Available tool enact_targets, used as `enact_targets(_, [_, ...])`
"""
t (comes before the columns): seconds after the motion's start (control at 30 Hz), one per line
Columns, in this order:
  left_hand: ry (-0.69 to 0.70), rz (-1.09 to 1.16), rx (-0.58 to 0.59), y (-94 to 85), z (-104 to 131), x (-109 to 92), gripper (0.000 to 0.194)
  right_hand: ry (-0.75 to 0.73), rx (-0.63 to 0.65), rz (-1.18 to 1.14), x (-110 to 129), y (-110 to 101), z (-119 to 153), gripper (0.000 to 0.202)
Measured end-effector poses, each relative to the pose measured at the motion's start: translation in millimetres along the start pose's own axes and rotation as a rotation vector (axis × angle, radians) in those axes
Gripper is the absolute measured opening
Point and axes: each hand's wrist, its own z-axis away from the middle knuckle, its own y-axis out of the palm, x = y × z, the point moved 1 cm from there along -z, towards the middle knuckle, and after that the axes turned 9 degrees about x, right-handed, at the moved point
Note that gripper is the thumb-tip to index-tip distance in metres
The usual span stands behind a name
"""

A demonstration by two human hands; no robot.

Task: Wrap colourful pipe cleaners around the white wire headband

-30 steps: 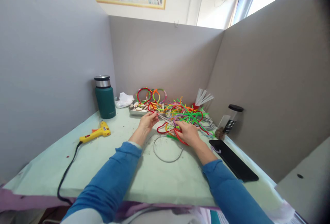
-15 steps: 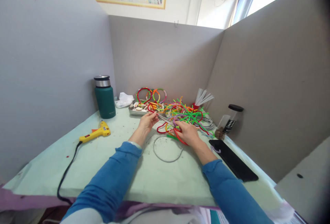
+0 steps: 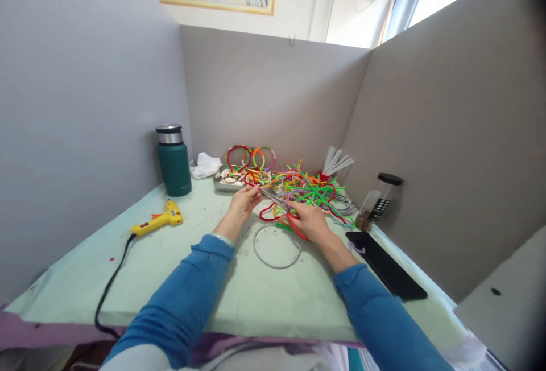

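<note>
My left hand (image 3: pixel 244 205) pinches a red fuzzy stem (image 3: pixel 251 178) near the front of the metal tray (image 3: pixel 226 186). In my right hand (image 3: pixel 310 222) are scissors with red handles (image 3: pixel 298 231); their blades point left toward my left fingertips and the red stem. Whether the blades touch the stem is too small to tell. A thin grey ring (image 3: pixel 277 268) lies on the table just below the scissors. Behind my right hand spreads a tangled pile of coloured fuzzy stems (image 3: pixel 318 192).
On the left stand a green bottle (image 3: pixel 174 169) and a yellow glue gun (image 3: pixel 157 221) with a black cord. White sticks (image 3: pixel 336 161) rise at the back. To the right are a black flat case (image 3: pixel 386 266) and a clear jar (image 3: pixel 384 197). Grey partitions enclose the table.
</note>
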Motion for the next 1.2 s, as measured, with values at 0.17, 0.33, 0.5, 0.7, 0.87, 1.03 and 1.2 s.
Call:
enact_targets(0.17, [-0.002, 0.004, -0.015, -0.3, -0.8, -0.2, 0.012, 0.017, 0.005, 0.025, 1.2, -0.3, -0.3, 0.042])
enact_targets(0.33, [0.003, 0.009, -0.007, -1.2, -1.4, 0.3, 0.011, 0.032, 0.009, 0.043, 0.8, 1.1, -0.9, 0.041])
enact_targets(0.5, [0.006, 0.016, -0.027, -4.8, -3.1, 2.4, 0.014, 0.084, -0.032, 0.037, -0.9, 2.6, -1.4, 0.04])
enact_targets(0.7, [-0.009, -0.015, -0.01, -4.3, -2.0, 1.2, 0.015, 0.162, -0.103, -0.072, -6.7, 4.2, 0.1, 0.043])
enact_targets(0.87, [-0.028, -0.078, 0.072, 0.3, -0.3, 6.6, 0.018, 0.178, -0.192, -0.526, -10.9, 14.9, -10.0, 0.042])
enact_targets(1.03, [-0.098, -0.205, 0.185, 6.5, 1.6, 27.3, 0.023, 0.087, -0.274, -0.975, -1.9, 27.4, -25.3, 0.044])
enact_targets(1.2, [-0.187, -0.247, 0.262, 12.3, 5.3, 40.3, 0.025, 0.089, -0.252, -0.951, 8.2, 31.1, -26.8, 0.033])
